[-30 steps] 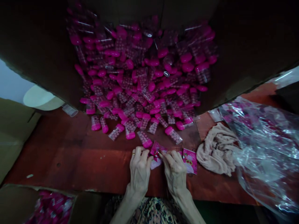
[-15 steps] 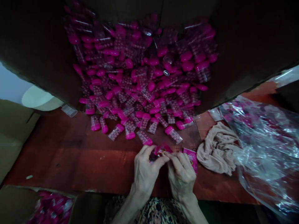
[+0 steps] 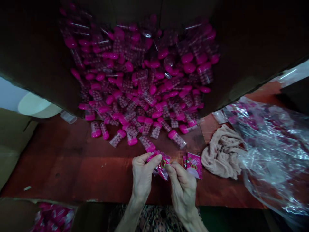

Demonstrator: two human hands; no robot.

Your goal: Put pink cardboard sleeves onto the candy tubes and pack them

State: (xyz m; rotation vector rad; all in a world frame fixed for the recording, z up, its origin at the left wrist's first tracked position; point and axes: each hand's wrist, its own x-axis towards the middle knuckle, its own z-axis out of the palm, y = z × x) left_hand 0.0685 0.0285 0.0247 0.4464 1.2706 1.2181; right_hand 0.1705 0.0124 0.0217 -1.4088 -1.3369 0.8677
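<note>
At twelve o'clock we see the large heap of clear plastic bottles with bright pink caps, lying much as before. At six o'clock, the left hand and right hand, whose fingertips met half a second ago, have parted slightly; we see each pinching the small, shiny pink printed packet between them, so we judge it steadied from both sides. At five o'clock, we now see more of the flat pink square packet, formerly half-hidden by the right hand.
</note>
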